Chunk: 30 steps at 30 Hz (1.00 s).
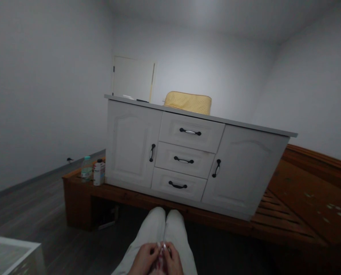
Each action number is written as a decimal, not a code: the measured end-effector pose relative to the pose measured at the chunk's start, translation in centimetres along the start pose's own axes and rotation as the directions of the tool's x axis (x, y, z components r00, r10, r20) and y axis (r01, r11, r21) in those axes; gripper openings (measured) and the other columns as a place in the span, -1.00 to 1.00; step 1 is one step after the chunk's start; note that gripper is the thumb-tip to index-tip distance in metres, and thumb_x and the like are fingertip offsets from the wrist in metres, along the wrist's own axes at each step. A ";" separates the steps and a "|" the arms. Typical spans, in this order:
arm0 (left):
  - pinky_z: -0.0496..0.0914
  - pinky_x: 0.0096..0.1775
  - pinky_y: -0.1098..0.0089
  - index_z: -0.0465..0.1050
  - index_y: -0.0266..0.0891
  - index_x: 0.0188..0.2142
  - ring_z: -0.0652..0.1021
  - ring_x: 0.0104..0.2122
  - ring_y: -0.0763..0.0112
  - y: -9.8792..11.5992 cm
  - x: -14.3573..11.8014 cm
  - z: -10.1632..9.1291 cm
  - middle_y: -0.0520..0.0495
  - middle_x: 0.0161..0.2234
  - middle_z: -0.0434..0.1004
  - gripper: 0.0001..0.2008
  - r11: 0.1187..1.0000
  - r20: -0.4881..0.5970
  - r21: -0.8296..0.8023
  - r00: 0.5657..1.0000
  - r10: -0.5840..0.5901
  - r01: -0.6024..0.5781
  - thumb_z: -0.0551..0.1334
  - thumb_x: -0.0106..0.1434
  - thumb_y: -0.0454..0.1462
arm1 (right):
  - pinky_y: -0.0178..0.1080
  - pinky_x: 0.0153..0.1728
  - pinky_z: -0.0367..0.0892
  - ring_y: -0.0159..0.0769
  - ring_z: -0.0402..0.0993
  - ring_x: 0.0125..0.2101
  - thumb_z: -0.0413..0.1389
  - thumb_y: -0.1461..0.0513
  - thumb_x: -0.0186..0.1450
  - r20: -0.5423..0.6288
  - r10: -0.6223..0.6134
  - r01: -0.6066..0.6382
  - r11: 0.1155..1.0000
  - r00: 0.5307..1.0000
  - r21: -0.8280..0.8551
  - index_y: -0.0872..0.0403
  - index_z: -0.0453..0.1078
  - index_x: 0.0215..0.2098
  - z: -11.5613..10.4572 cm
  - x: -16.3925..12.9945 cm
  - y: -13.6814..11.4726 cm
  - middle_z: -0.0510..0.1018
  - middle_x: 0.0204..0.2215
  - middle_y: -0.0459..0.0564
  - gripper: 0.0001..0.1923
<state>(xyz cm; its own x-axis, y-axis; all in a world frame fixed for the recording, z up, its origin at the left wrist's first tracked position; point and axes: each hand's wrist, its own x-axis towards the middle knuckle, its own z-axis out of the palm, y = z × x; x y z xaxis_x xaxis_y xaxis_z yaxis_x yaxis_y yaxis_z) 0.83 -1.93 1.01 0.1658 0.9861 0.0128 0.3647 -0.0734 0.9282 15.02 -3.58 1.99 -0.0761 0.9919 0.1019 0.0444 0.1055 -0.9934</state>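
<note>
Low in the head view, my left hand (pixel 144 258) and my right hand (pixel 173 258) meet above my lap. The fingertips of both are closed and pressed together. Between them shows a small pink-and-white thing (pixel 160 262), too dim and blurred to name. Beneath the hands are my legs in light trousers (pixel 152 229), knees pointing at the cabinet. My palms are mostly hidden.
A white cabinet (pixel 133 141) with dark handles stands on a wooden platform (pixel 130 194). On its top sits a woven straw box (pixel 187 102). A clear bottle (pixel 86 170) and a white bottle (pixel 98 173) stand left of it. A white-framed table (pixel 16 248) is at lower left.
</note>
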 end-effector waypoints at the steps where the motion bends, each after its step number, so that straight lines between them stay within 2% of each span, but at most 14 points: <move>1: 0.27 -0.39 0.38 0.45 -0.27 -0.53 0.45 -0.49 0.33 0.1 0.0 0.0 -0.06 -0.55 0.51 -0.40 1.000 -0.003 -0.001 1.000 -0.003 0.003 0.02 0.19 0.20 | -0.14 -0.10 0.35 -0.16 0.50 -0.23 0.05 -0.24 0.16 -0.007 0.005 -0.005 1.000 1.000 0.002 0.05 0.50 -0.30 0.0 -0.1 -0.1 0.59 -0.33 0.01 -0.43; 3: 0.25 -0.39 0.38 0.43 -0.27 -0.55 0.44 -0.48 0.33 0.4 -0.1 -0.2 -0.06 -0.56 0.49 -0.37 1.000 -0.013 0.005 1.000 -0.006 0.006 0.02 0.18 0.23 | -0.14 -0.10 0.37 -0.14 0.50 -0.22 0.07 -0.28 0.12 -0.020 0.035 -0.034 0.999 0.999 0.036 0.05 0.51 -0.32 0.0 -0.2 -0.5 0.59 -0.33 0.02 -0.40; 5: 0.25 -0.37 0.38 0.43 -0.26 -0.56 0.43 -0.46 0.33 0.9 -0.3 -0.5 -0.04 -0.55 0.49 -0.35 1.000 -0.022 -0.015 1.000 0.005 -0.005 0.00 0.18 0.25 | -0.12 -0.08 0.39 -0.11 0.52 -0.20 0.05 -0.32 0.08 -0.029 0.075 -0.070 0.987 0.997 0.142 0.06 0.53 -0.32 -0.1 -0.3 -0.9 0.61 -0.32 0.05 -0.34; 8: 0.27 -0.34 0.39 0.45 -0.25 -0.55 0.43 -0.43 0.34 2.1 -0.7 -1.0 -0.04 -0.53 0.52 -0.34 0.995 -0.008 -0.099 1.000 0.031 -0.031 0.02 0.16 0.27 | -0.06 -0.03 0.38 -0.06 0.54 -0.15 -0.06 -0.33 0.15 0.034 0.091 -0.096 0.962 0.995 0.255 0.10 0.55 -0.27 -0.2 -0.1 -1.3 0.64 -0.31 0.10 -0.26; 10: 0.28 -0.34 0.39 0.47 -0.25 -0.55 0.43 -0.44 0.33 2.8 -1.0 -1.2 -0.04 -0.53 0.54 -0.34 0.988 0.006 -0.150 1.000 0.024 -0.022 0.07 0.10 0.30 | -0.06 -0.05 0.39 -0.06 0.54 -0.16 -0.02 -0.29 0.16 0.052 0.079 -0.088 0.975 0.996 0.205 0.11 0.54 -0.27 -0.2 0.0 -1.1 0.64 -0.32 0.10 -0.31; 12: 0.30 -0.35 0.38 0.47 -0.24 -0.56 0.43 -0.46 0.33 3.3 -1.2 -1.4 -0.04 -0.56 0.54 -0.33 0.976 0.014 -0.216 1.000 -0.005 0.008 0.10 0.05 0.33 | -0.08 -0.10 0.39 -0.08 0.53 -0.21 0.10 -0.23 0.11 0.007 0.053 -0.054 0.993 0.999 0.104 0.09 0.51 -0.30 -0.2 0.2 -0.5 0.63 -0.33 0.07 -0.42; 14: 0.29 -0.39 0.37 0.44 -0.23 -0.59 0.41 -0.52 0.34 3.6 -1.4 -1.6 -0.03 -0.62 0.49 -0.29 0.938 0.024 -0.343 0.999 -0.040 0.046 0.04 0.03 0.37 | -0.08 -0.13 0.38 -0.08 0.52 -0.24 0.17 -0.13 0.08 -0.045 0.030 -0.029 1.000 0.999 0.011 0.07 0.49 -0.34 -0.2 0.2 0.3 0.62 -0.35 0.05 -0.54; 16: 0.25 -0.43 0.37 0.40 -0.22 -0.64 0.37 -0.58 0.39 3.8 -1.5 -1.9 0.00 -0.68 0.41 -0.24 0.880 0.016 -0.471 0.998 -0.063 0.063 -0.06 0.05 0.39 | -0.07 -0.12 0.36 -0.08 0.51 -0.25 0.13 -0.04 0.12 -0.065 0.011 -0.015 0.998 0.998 -0.059 0.07 0.47 -0.34 -0.2 0.2 0.8 0.61 -0.36 0.06 -0.64; 18: 0.20 -0.47 0.38 0.36 -0.22 -0.68 0.30 -0.62 0.45 3.8 -1.6 -2.2 0.04 -0.71 0.32 -0.22 0.843 -0.016 -0.534 0.996 -0.083 0.062 -0.09 0.04 0.41 | -0.06 -0.12 0.35 -0.08 0.51 -0.26 0.06 0.02 0.15 -0.068 0.003 -0.009 0.995 0.998 -0.097 0.07 0.46 -0.35 -0.2 0.2 1.0 0.60 -0.37 0.06 -0.69; 22: 0.10 -0.51 0.43 0.33 -0.24 -0.67 0.22 -0.62 0.51 3.6 -1.5 -2.1 0.09 -0.70 0.24 -0.25 0.822 0.003 -0.565 0.996 -0.093 0.078 0.03 -0.05 0.42 | -0.09 -0.11 0.34 -0.10 0.51 -0.25 0.04 0.06 0.15 -0.050 0.012 -0.015 0.997 0.999 -0.074 0.05 0.45 -0.34 -0.2 0.2 0.6 0.60 -0.36 0.04 -0.73; 24: 0.13 -0.51 0.42 0.33 -0.23 -0.64 0.24 -0.60 0.49 3.2 -1.4 -1.9 0.08 -0.67 0.25 -0.29 0.818 0.027 -0.569 0.996 -0.084 0.084 0.06 -0.04 0.40 | -0.10 -0.10 0.34 -0.10 0.51 -0.24 0.06 0.08 0.14 -0.049 0.014 -0.016 0.998 0.999 -0.060 0.05 0.46 -0.33 -0.1 0.1 0.4 0.60 -0.35 0.03 -0.75; 27: 0.22 -0.44 0.39 0.31 -0.21 -0.63 0.29 -0.55 0.44 2.2 -0.9 -1.3 0.07 -0.63 0.26 -0.34 0.868 0.017 -0.494 0.999 -0.048 0.051 0.08 0.02 0.35 | -0.09 -0.10 0.34 -0.09 0.51 -0.24 0.07 0.06 0.16 -0.044 0.008 -0.011 0.999 0.999 -0.050 0.05 0.47 -0.33 0.0 -0.1 0.3 0.60 -0.35 0.04 -0.72; 30: 0.20 -0.42 0.39 0.27 -0.20 -0.64 0.26 -0.53 0.44 1.1 -0.3 -0.9 0.11 -0.63 0.20 -0.37 0.931 -0.011 -0.363 0.999 -0.032 0.026 0.16 -0.02 0.33 | -0.09 -0.13 0.34 -0.11 0.50 -0.27 0.09 -0.01 0.17 -0.027 -0.004 0.003 0.999 1.000 -0.035 0.06 0.47 -0.33 -0.1 -0.1 0.5 0.60 -0.36 0.04 -0.67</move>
<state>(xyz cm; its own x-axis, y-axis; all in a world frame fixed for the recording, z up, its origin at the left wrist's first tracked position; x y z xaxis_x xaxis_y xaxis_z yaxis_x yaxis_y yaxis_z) 0.38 -2.16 2.34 0.1436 0.9895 -0.0132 0.0110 0.0117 0.9999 15.13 -3.62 1.53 -0.0491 0.9930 0.1072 0.0789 0.1108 -0.9907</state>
